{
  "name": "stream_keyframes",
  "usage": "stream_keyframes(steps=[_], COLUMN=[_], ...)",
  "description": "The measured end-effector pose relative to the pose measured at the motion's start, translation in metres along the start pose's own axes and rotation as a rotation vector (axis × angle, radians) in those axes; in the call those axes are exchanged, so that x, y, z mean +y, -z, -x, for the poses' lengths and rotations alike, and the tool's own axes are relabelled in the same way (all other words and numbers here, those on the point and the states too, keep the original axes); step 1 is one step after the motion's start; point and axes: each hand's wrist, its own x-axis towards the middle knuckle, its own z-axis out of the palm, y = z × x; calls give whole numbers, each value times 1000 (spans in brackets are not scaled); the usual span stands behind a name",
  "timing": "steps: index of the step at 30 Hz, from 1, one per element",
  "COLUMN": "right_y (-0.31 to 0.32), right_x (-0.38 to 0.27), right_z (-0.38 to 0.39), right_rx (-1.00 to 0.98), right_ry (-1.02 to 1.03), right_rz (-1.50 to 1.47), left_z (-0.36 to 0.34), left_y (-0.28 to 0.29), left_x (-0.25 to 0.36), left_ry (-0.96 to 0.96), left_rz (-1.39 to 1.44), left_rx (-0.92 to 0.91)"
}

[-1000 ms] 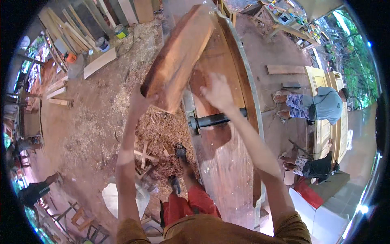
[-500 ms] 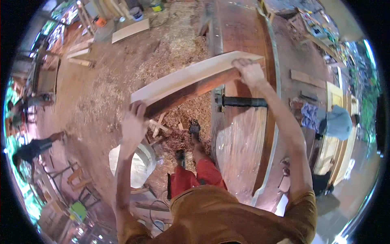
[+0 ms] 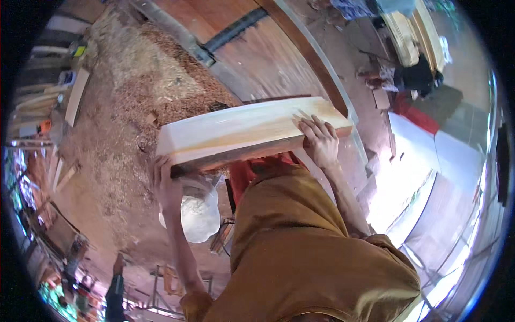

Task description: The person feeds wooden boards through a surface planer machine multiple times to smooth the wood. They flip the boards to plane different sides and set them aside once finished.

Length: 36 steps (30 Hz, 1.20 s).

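Note:
A thick wooden plank (image 3: 236, 129), pale on its broad face and dark reddish-brown along the near edge, spans the space in front of my body. My left hand (image 3: 166, 180) grips its left end, fingers curled round the corner. Near the right end, my right hand (image 3: 321, 140) holds it, fingers lying over the pale face and the thumb hidden at the edge. The plank hides part of my red shorts and my legs.
Beyond the plank stands a long wooden workbench (image 3: 279, 51) with a black metal bar (image 3: 236, 29) across it. Wood shavings (image 3: 177, 64) cover the ground at its left. A whitish translucent bag (image 3: 198, 217) sits beside my left forearm. Another person (image 3: 418, 75) is at the upper right.
My body has turned to the right, so the bench now lies farther up and left in view. Both hands have drawn the plank closer, and its pale broad face shows more.

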Motion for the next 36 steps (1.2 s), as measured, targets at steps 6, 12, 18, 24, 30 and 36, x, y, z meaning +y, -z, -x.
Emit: stream_keyframes(steps=[6, 12, 18, 24, 30, 36], right_y=[-52, -39, -46, -80, -138, -220], right_x=[25, 8, 76, 157, 172, 174], right_z=[176, 236, 230, 189, 219, 355], right_rx=[-9, 10, -458, -127, -17, 279], right_ry=[-368, -511, -754, -610, -743, -1291], right_rz=[49, -20, -114, -128, -330, -1059], left_z=[12, 2, -138, -143, -54, -47], left_y=[-76, -111, -147, -212, -310, -341], left_x=[53, 75, 153, 210, 252, 283], left_ry=[-297, -395, -683, -487, -268, -206], left_rz=[95, 91, 196, 281, 99, -43], left_rx=[-194, -311, -497, -167, -339, -287])
